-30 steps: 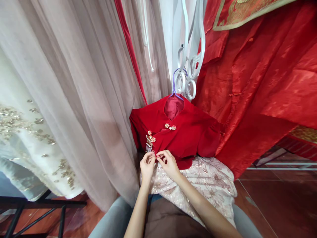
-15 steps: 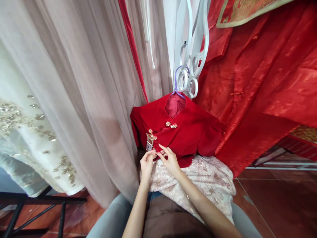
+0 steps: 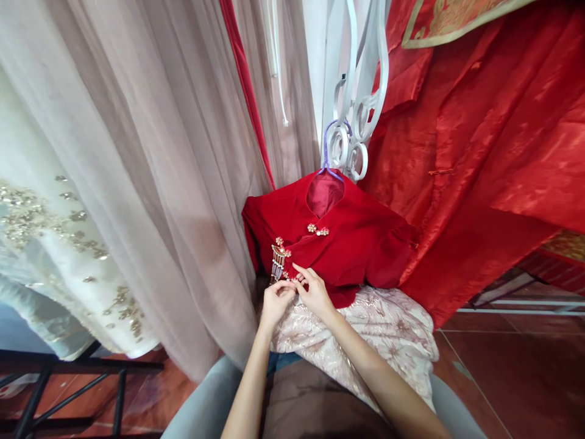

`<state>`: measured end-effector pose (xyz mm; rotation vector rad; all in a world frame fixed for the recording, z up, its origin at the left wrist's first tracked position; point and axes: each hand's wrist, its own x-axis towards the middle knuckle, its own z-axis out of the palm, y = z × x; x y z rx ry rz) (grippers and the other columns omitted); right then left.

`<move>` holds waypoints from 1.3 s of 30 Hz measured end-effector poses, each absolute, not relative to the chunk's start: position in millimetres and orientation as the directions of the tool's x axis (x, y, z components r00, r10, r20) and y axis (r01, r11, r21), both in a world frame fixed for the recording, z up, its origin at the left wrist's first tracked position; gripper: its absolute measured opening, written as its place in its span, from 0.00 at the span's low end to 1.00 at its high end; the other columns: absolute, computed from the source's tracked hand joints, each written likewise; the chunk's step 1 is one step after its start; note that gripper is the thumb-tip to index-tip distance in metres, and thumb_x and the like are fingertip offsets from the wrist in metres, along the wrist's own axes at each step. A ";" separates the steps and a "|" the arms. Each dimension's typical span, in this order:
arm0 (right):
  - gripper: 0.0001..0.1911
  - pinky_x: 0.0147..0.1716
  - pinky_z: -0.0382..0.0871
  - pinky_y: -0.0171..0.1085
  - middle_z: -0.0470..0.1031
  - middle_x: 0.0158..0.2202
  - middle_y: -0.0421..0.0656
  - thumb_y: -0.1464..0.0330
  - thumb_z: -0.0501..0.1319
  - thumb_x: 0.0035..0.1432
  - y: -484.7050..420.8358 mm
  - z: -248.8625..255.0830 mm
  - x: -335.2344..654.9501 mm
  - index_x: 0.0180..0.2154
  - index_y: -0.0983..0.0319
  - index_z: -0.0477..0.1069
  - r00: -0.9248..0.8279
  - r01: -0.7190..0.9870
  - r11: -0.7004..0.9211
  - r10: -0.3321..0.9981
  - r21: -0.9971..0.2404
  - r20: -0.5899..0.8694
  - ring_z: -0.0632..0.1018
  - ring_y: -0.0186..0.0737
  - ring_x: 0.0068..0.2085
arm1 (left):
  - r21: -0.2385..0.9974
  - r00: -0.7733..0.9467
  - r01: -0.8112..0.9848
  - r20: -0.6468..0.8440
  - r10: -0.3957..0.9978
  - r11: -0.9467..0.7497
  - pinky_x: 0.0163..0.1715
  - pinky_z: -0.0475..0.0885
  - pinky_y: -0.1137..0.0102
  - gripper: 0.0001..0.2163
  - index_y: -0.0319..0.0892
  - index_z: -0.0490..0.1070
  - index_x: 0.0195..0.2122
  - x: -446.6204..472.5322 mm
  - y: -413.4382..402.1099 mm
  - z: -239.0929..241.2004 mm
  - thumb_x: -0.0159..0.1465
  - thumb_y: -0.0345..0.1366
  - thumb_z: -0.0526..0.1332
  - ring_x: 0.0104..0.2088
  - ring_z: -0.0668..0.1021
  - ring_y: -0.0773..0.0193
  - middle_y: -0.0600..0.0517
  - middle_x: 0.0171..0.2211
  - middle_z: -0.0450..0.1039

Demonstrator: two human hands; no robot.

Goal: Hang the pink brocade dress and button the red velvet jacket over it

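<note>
A red velvet jacket [image 3: 347,244] hangs on a purple hanger [image 3: 329,149] from a white scrolled rack [image 3: 361,91]. It has gold flower clasps [image 3: 316,230] at the collar and a tasselled clasp [image 3: 278,259] on the side. Below it hangs a pale pink embroidered skirt [image 3: 384,335]. My left hand [image 3: 275,302] and my right hand [image 3: 313,291] meet at the jacket's lower front edge, fingers pinched on a small clasp there just under the tassel.
Sheer beige curtains [image 3: 150,152] hang at the left, with a white sequinned gown [image 3: 55,244] behind them. Shiny red satin garments [image 3: 479,152] fill the right. A black metal frame [image 3: 68,390] stands at the lower left on a red tiled floor [image 3: 512,378].
Both hands stay at the jacket's lower front edge; the fingers have shifted slightly up and right at the clasp. The camera view has moved a little.
</note>
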<state>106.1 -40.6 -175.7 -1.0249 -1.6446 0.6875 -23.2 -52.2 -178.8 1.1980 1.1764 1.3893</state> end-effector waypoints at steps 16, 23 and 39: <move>0.21 0.39 0.75 0.37 0.70 0.35 0.41 0.73 0.57 0.57 -35.9 -178.8 109.5 0.53 0.58 0.69 -0.095 0.243 0.466 0.884 -0.851 0.458 0.75 0.35 0.34 | 0.964 -0.250 0.006 0.258 0.933 -0.265 0.35 0.73 0.71 0.09 0.39 0.70 0.34 -22.1 -53.2 -184.1 0.52 0.34 0.64 0.33 0.76 0.66 0.50 0.33 0.73; 0.21 0.43 0.73 0.41 0.70 0.34 0.42 0.73 0.57 0.58 -37.6 -176.8 110.4 0.53 0.58 0.69 -0.096 0.308 0.494 0.866 -0.813 0.490 0.75 0.38 0.36 | 0.957 -0.237 0.079 0.290 0.927 -0.279 0.37 0.74 0.69 0.09 0.40 0.72 0.34 -21.8 -51.8 -176.9 0.51 0.35 0.66 0.33 0.77 0.65 0.50 0.33 0.75; 0.20 0.43 0.72 0.40 0.72 0.35 0.42 0.72 0.58 0.57 -34.7 -171.1 109.2 0.52 0.57 0.70 -0.105 0.272 0.500 0.865 -0.822 0.491 0.76 0.37 0.37 | 0.970 -0.264 -0.221 0.042 0.964 -0.103 0.43 0.74 0.64 0.17 0.37 0.75 0.35 -21.3 -49.5 -178.1 0.49 0.43 0.68 0.36 0.80 0.61 0.46 0.35 0.78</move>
